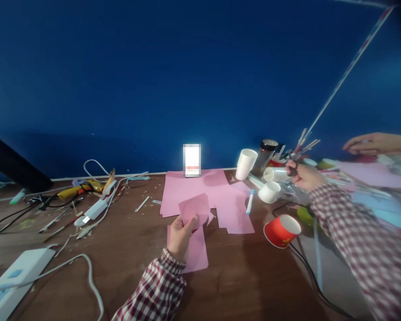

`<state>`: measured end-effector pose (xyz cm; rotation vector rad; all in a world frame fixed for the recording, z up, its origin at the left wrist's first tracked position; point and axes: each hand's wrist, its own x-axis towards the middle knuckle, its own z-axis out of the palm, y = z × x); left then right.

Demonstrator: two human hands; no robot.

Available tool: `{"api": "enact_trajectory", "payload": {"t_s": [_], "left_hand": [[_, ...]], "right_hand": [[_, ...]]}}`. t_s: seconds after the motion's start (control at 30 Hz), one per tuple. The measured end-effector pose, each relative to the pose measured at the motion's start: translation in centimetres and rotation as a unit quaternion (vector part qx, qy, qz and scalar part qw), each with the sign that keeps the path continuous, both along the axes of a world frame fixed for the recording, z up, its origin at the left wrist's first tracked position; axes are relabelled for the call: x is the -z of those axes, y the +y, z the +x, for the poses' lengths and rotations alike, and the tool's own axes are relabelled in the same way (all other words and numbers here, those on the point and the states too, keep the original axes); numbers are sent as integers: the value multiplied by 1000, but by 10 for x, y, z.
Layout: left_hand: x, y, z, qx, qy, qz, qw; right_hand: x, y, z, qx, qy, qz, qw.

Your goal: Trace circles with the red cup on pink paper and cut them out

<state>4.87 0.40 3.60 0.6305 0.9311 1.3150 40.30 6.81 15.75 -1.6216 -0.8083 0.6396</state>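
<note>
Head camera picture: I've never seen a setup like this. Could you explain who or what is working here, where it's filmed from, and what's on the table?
There is no machine here: a person in checked sleeves works with bare hands. The one camera sits on their head, looking forward and down.

Their left hand pinches a small pink sheet. Their right hand, reaching out to the right, seems to grip a dark item, too blurred to name.

On the brown table lie larger pink sheets, a marker, white cups, a red cup and, at left, a power strip.

The hand at far right appears to be another person's.
</note>
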Motion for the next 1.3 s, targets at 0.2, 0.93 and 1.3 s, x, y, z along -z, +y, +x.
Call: {"api": "enact_trajectory", "payload": {"t_s": [0.2, 0.93, 1.3], "left_hand": [[4, 1, 1, 2, -11, -3, 1000], [-6, -3, -1, 43, 10, -9, 999], [-1, 1, -6, 108, 114, 41, 987]], "right_hand": [[7, -69, -97, -206, 60, 37, 976], [113, -77, -208, -248, -70, 138, 956], [113, -71, -203, -245, 30, 123, 961]]}}
